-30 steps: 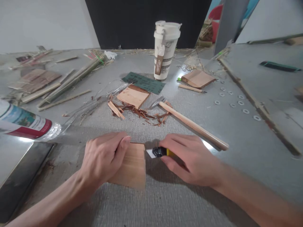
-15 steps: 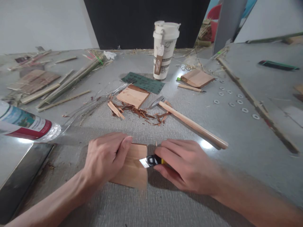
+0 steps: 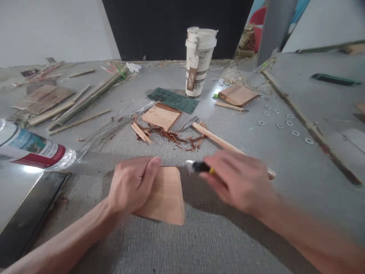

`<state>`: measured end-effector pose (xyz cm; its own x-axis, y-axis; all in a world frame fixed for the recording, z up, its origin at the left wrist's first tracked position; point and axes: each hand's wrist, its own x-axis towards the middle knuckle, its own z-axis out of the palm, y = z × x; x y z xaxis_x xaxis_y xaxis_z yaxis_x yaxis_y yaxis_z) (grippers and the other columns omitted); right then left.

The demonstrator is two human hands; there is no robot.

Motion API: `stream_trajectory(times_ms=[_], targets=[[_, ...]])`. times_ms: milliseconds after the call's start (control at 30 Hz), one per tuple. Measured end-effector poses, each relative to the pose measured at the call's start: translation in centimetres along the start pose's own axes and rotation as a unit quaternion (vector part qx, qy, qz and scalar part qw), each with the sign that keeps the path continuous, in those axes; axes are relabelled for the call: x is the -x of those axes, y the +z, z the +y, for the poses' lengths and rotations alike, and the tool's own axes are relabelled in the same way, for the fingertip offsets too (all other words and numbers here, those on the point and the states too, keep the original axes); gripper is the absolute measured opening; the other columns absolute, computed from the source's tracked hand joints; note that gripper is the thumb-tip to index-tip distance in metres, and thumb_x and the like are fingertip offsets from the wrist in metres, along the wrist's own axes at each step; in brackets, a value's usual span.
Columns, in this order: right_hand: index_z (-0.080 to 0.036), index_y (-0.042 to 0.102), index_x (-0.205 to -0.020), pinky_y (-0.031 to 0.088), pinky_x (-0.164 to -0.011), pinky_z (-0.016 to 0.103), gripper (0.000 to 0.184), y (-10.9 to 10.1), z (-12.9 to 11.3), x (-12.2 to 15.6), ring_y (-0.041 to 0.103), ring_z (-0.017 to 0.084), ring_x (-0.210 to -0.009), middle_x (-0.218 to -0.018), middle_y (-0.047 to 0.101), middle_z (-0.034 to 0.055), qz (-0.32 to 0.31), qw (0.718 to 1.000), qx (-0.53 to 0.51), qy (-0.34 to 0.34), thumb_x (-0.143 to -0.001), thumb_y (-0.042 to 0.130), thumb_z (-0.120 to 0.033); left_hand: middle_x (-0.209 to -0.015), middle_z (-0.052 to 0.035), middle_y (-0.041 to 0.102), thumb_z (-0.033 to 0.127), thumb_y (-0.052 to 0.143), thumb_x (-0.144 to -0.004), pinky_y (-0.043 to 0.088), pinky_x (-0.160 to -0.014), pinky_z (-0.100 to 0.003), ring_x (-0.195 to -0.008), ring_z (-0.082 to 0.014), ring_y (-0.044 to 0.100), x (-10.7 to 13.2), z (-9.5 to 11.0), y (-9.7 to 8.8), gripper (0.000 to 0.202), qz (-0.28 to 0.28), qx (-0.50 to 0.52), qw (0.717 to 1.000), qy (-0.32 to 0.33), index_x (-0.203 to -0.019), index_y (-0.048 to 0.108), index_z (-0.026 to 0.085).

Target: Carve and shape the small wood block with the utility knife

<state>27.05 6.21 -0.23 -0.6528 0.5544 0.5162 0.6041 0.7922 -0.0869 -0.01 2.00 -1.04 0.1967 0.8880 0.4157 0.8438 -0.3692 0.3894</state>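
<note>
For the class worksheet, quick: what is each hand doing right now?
Left hand: holding the board down.
Right hand: closed on the knife.

Lidded cream cup (image 3: pixel 199 61) upright at back of table (image 3: pixel 313 171), tag hanging off lid. Green sandpaper sheet (image 3: pixel 173 99) just left of it, wood square (image 3: pixel 161 117) overlapping its near edge. Reddish shavings (image 3: pixel 171 136) in front of square, hammer (image 3: pixel 216 139) head touching them, handle running right. Second wood tile (image 3: pixel 238 94) plus pencil (image 3: pixel 230 107) right of cup. Washers (image 3: pixel 285 123) scattered further right. Plastic bottle (image 3: pixel 31 146) lying far left, bamboo strips (image 3: pixel 85 99) behind.
</note>
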Motion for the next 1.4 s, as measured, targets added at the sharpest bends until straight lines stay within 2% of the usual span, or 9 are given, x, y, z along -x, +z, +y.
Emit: stream_trajectory(times_ms=[100,133,200,300,467,767,1033,1200,1400], targets=[[-0.019,0.062,-0.103,0.037,-0.054,0.029,0.012,-0.2,1.9,0.1,0.054,0.014,-0.062,-0.078,0.066,0.0033,0.079,0.991,0.033,0.1,-0.102,0.055,-0.028,-0.051,0.0032,0.048,0.026,0.038,-0.105,0.033,-0.052,-0.028,-0.048,-0.0107,0.046,0.3,-0.3,-0.1,0.047,-0.007,0.019,1.0,0.004,-0.061,0.054,0.019],[-0.02,0.062,-0.101,0.036,-0.052,0.029,0.011,-0.2,2.1,0.1,0.051,0.012,-0.058,-0.074,0.063,0.0017,0.093,0.99,0.017,0.107,-0.102,0.055,-0.028,-0.052,0.003,0.049,0.027,0.038,-0.105,0.034,-0.052,-0.028,-0.048,-0.0108,0.046,0.4,-0.3,-0.1,0.047,-0.013,0.022,1.0,-0.002,-0.062,0.055,0.019],[-0.02,0.06,-0.1,0.035,-0.051,0.027,0.011,-0.2,1.6,0.0,0.047,0.011,-0.054,-0.072,0.061,-0.0001,0.073,0.993,-0.052,0.071,-0.102,0.054,-0.028,-0.051,0.0033,0.048,0.027,0.037,-0.105,0.033,-0.051,-0.028,-0.047,-0.0104,0.045,0.4,-0.4,0.0,0.049,-0.019,0.028,0.999,-0.019,-0.06,0.052,0.019],[-0.018,0.059,-0.099,0.04,-0.059,0.029,0.016,-0.2,-0.5,-0.1,0.053,0.014,-0.067,-0.08,0.062,0.0026,-0.011,0.992,-0.122,-0.01,-0.101,0.053,-0.032,-0.048,0.0048,0.04,0.026,0.038,-0.105,0.029,-0.048,-0.028,-0.043,-0.009,0.038,0.2,-0.4,0.1,0.05,-0.014,0.033,0.999,-0.031,-0.054,0.04,0.021],[-0.018,0.058,-0.088,0.035,-0.057,0.031,0.03,0.0,-2.6,-0.3,0.047,0.015,-0.065,-0.075,0.055,0.0011,-0.077,0.984,-0.154,-0.047,-0.104,0.045,-0.039,-0.048,0.0056,0.038,0.028,0.039,-0.105,0.027,-0.048,-0.028,-0.042,-0.0086,0.035,-0.1,-0.2,0.2,0.05,-0.02,0.036,0.999,-0.035,-0.055,0.038,0.021],[-0.016,0.059,-0.091,0.034,-0.059,0.031,0.027,0.6,-2.8,-0.1,0.049,0.015,-0.067,-0.077,0.058,0.0012,-0.062,0.987,-0.148,-0.024,-0.104,0.048,-0.038,-0.049,0.0064,0.036,0.025,0.04,-0.104,0.026,-0.047,-0.027,-0.043,-0.0077,0.034,-0.2,0.4,0.3,0.049,-0.017,0.036,0.999,-0.006,-0.056,0.037,0.02],[-0.017,0.062,-0.095,0.039,-0.061,0.03,0.029,0.5,-3.2,0.1,0.054,0.016,-0.069,-0.079,0.062,0.0032,-0.047,0.992,-0.116,0.001,-0.105,0.047,-0.039,-0.047,0.0056,0.037,0.027,0.039,-0.104,0.026,-0.047,-0.028,-0.043,-0.0082,0.033,-0.1,0.5,0.2,0.05,-0.011,0.031,0.999,-0.011,-0.054,0.036,0.021],[-0.018,0.062,-0.093,0.039,-0.062,0.032,0.024,0.4,-2.9,0.0,0.055,0.017,-0.069,-0.078,0.063,0.0033,-0.016,0.998,-0.06,-0.023,-0.103,0.05,-0.037,-0.049,0.0061,0.034,0.027,0.036,-0.105,0.026,-0.047,-0.027,-0.043,-0.0079,0.033,-0.1,0.4,0.5,0.05,-0.011,0.047,0.999,-0.021,-0.056,0.037,0.02],[-0.018,0.06,-0.096,0.037,-0.062,0.034,0.024,0.2,-2.7,0.2,0.055,0.017,-0.071,-0.08,0.063,0.0028,-0.018,0.999,-0.04,-0.016,-0.103,0.051,-0.039,-0.05,0.0062,0.034,0.028,0.038,-0.104,0.025,-0.048,-0.026,-0.044,-0.0072,0.032,0.0,0.4,0.5,0.05,-0.004,0.054,0.998,-0.037,-0.055,0.036,0.019]])
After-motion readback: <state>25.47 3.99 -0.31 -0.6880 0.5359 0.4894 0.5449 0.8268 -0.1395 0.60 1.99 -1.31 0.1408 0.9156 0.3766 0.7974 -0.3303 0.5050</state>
